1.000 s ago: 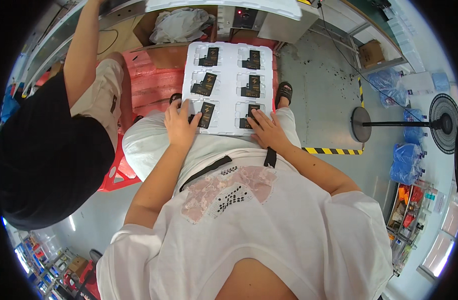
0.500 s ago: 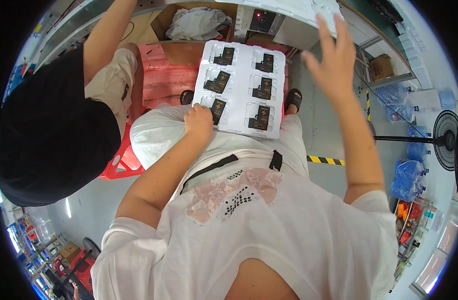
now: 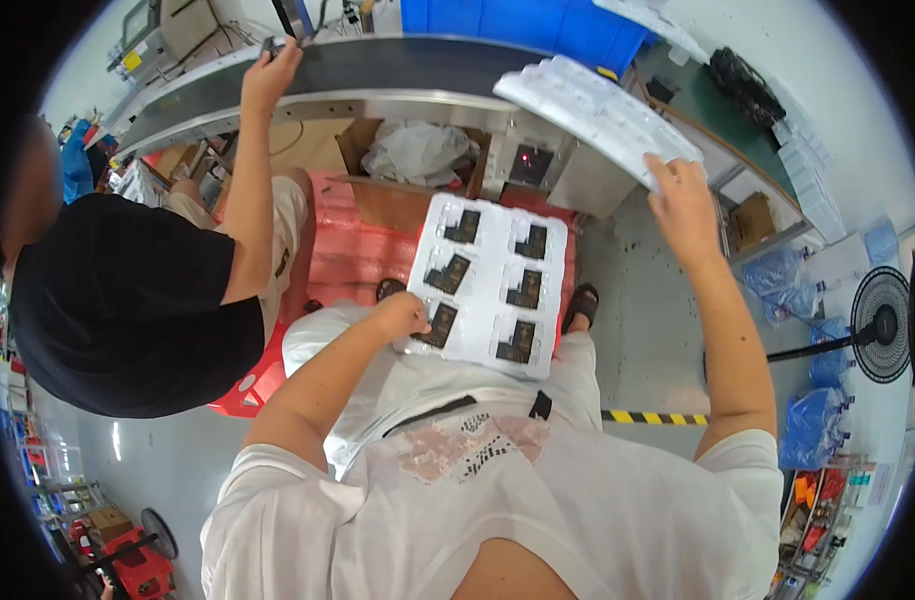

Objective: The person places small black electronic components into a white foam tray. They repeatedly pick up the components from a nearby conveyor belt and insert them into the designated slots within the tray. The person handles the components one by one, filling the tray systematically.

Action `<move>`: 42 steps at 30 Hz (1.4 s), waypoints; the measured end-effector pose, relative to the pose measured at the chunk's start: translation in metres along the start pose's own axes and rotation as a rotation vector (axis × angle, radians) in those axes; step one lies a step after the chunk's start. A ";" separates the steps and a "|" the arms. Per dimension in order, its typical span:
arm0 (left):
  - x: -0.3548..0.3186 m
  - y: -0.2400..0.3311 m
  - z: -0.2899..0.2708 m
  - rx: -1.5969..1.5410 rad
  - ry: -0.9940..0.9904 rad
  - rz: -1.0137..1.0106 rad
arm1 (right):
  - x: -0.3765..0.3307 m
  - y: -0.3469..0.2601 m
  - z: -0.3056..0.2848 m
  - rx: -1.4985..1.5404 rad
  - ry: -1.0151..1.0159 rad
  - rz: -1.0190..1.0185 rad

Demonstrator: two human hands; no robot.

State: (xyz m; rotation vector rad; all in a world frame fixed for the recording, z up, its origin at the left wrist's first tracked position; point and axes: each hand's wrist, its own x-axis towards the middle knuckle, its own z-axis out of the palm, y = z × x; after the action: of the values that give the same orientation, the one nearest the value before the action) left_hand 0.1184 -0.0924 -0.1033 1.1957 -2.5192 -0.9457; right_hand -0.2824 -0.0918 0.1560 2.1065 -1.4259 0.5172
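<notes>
A white plastic tray (image 3: 487, 285) lies across my lap. Several flat black L-shaped pieces, apparently batteries, sit in its two columns of recesses. My left hand (image 3: 402, 315) is closed at the tray's left edge, its fingertips beside the nearest left black battery (image 3: 435, 326). Up to the right, my right hand (image 3: 682, 205) pinches the near corner of a second white tray (image 3: 592, 110). That one is tilted and reaches over the metal edge of the bench; I cannot tell whether it rests there.
On the left, a person in a black shirt (image 3: 127, 300) has a hand (image 3: 269, 80) at the dark conveyor belt (image 3: 377, 68). A blue bin (image 3: 527, 25) stands behind it. Below are an open carton (image 3: 377, 200) and red wrap (image 3: 342, 245). A fan (image 3: 882, 320) stands right.
My right hand, spread in the air before, has closed on the second tray's corner. The view has tilted up, showing more of the bench. My left hand stays at the lap tray's edge.
</notes>
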 end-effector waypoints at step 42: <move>0.065 -0.009 -0.025 -0.199 0.131 -0.322 | -0.202 -0.064 -0.111 0.133 -0.151 0.761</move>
State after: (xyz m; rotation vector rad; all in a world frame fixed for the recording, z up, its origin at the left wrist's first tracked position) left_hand 0.0921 -0.1571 -0.0954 1.5694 -2.1134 -1.1177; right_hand -0.2981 0.1421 0.1103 1.6585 -2.3387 0.7557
